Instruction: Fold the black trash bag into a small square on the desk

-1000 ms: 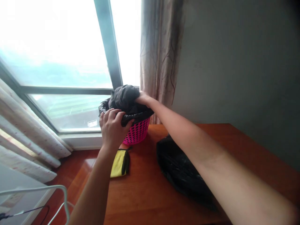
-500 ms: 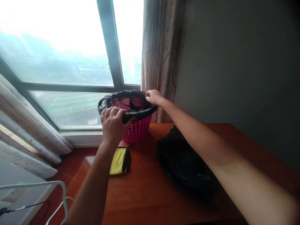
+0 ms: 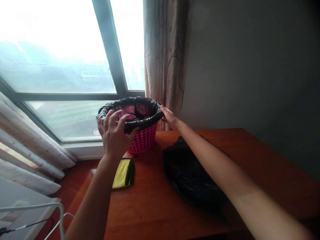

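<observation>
A pink plastic basket (image 3: 143, 139) with holes in its wall stands upright at the far end of the wooden table. A black plastic bag (image 3: 143, 124) lines it and is folded over its rim. My left hand (image 3: 115, 138) is open at the near left of the rim, fingers spread and curved above the fold. At the right side of the rim is my right hand (image 3: 172, 119), open, with its thumb tip by the fold and its other fingers outside the basket, partly hidden. Whether either hand touches the bag I cannot tell.
Another black plastic bag (image 3: 192, 180) lies loose on the table (image 3: 145, 210), partly under my right forearm. A folded yellow cloth (image 3: 121, 174) with dark edging lies left of it. Window and curtain (image 3: 165, 60) stand behind the basket. A pale tube (image 3: 60, 210) and cables are at lower left.
Both hands have loosened from the rim: the left fingers have lifted and spread, and the right hand has opened and slid to the outer side. The view has shifted slightly right.
</observation>
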`<action>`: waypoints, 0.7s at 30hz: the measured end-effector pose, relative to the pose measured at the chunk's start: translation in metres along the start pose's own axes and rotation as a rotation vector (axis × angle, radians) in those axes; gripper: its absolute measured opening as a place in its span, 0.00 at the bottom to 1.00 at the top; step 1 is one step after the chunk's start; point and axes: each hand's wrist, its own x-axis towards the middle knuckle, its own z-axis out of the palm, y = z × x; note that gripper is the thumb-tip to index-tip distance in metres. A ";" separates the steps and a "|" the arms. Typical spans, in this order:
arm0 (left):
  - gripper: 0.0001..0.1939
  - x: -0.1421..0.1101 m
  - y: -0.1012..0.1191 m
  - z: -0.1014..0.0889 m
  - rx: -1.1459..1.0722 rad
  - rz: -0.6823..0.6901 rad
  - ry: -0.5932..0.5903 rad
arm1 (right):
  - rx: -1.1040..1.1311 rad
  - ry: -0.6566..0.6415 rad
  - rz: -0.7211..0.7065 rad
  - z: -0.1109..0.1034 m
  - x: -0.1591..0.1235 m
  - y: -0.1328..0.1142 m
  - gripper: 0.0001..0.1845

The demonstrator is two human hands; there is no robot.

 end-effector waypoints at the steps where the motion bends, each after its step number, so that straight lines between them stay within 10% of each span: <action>1: 0.23 -0.003 0.006 -0.003 -0.016 0.011 0.043 | 0.033 0.038 0.001 -0.007 -0.009 -0.001 0.28; 6: 0.15 -0.037 0.043 -0.012 -0.247 0.118 0.148 | 0.024 0.119 0.127 -0.071 -0.087 -0.003 0.24; 10: 0.13 -0.072 0.063 0.006 -0.429 0.092 -0.205 | -0.154 0.198 0.146 -0.137 -0.175 0.016 0.23; 16: 0.21 -0.108 0.062 0.055 -0.675 -0.402 -0.594 | -0.356 0.511 0.355 -0.205 -0.301 0.085 0.22; 21: 0.29 -0.120 0.065 0.066 -0.981 -0.801 -0.689 | -0.162 0.569 0.546 -0.199 -0.346 0.110 0.26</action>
